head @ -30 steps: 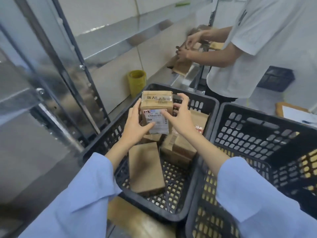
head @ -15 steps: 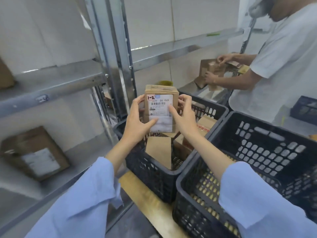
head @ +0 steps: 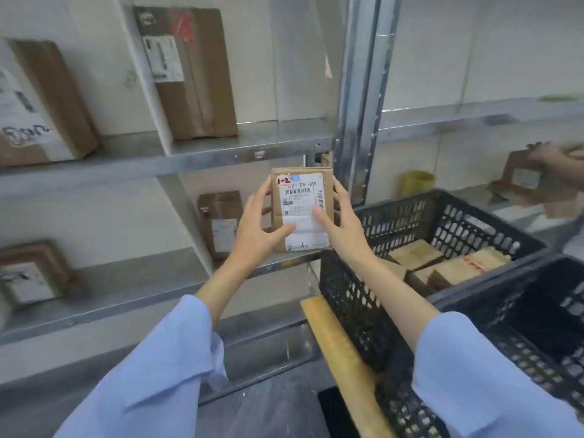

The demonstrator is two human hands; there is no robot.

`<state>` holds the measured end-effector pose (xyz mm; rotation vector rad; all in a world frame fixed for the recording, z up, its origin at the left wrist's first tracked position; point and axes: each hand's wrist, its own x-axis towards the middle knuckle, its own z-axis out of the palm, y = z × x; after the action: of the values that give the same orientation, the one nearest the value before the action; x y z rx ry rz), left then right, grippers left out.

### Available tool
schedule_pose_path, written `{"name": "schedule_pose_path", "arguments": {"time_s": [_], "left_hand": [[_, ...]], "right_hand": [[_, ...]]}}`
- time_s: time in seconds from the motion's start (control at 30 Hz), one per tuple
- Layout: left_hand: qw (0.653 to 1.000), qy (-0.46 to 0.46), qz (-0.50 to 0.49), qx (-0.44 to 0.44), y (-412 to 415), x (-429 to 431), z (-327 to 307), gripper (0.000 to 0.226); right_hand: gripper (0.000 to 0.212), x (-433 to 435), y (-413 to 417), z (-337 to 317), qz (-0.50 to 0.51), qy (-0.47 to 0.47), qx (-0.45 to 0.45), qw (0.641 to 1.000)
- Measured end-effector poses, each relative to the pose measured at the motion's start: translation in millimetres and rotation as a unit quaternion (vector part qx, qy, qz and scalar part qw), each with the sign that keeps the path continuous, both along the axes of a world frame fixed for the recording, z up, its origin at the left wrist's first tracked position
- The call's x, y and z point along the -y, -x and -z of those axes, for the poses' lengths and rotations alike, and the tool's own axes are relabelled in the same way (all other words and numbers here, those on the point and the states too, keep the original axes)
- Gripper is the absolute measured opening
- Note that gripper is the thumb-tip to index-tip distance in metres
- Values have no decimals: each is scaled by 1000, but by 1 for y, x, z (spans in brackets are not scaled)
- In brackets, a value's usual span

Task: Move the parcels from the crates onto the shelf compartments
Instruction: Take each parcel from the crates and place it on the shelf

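Note:
A small brown cardboard parcel (head: 300, 191) with a white barcode label is held upright between both hands, in front of the metal shelf (head: 202, 156). My left hand (head: 257, 230) grips its left edge, thumb on the front. My right hand (head: 343, 226) grips the right edge, thumb on the label. The parcel hangs level with the middle shelf compartment, just left of the black crate (head: 442, 213). Several brown parcels (head: 417, 252) lie inside that crate.
Parcels stand in the shelf compartments: a tall one (head: 192, 74) and another (head: 41, 102) on the upper level, two (head: 221, 222) (head: 31, 273) on the middle level. A steel upright (head: 360, 99) divides the bays. A second black crate (head: 543, 327) sits right; another person's hand (head: 550, 153) works far right.
Both hands have lifted the parcel out of the crate and carried it left and up toward the shelf. My view has swung left onto the shelf compartments.

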<state>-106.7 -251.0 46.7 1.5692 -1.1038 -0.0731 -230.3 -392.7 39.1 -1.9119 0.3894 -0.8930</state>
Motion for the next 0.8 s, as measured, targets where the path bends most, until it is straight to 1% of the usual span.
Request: {"name": "schedule_pose_path", "arguments": {"time_s": [0.1,0.2,0.3,0.43,0.57,0.67,0.8], "left_hand": [[998,16,-50,-23,-14,-48,-4,81],[995,27,-88,-42,-30,-96,-9,68],[989,24,-137,-45,-45,-147,-16,65],[976,36,-208,-49,-67,-218,-17,69],[963,27,-268,-29,-84,-290,-18,73],[955,10,-294,-23,-99,-348,-19,80],[949,3,-315,-24,-113,-423,-25,84]], "right_hand": [[68,-36,-34,-1,-57,-5,7,998],[59,-72,-71,1,-92,-51,8,994],[54,-113,-108,0,-143,-74,7,987],[57,-178,-148,-6,-224,-78,2,971],[70,-247,-185,-12,-282,-70,-5,957],[70,-303,-209,-11,-321,-68,-35,944],[81,-375,-238,-13,-363,-38,-51,930]]}}
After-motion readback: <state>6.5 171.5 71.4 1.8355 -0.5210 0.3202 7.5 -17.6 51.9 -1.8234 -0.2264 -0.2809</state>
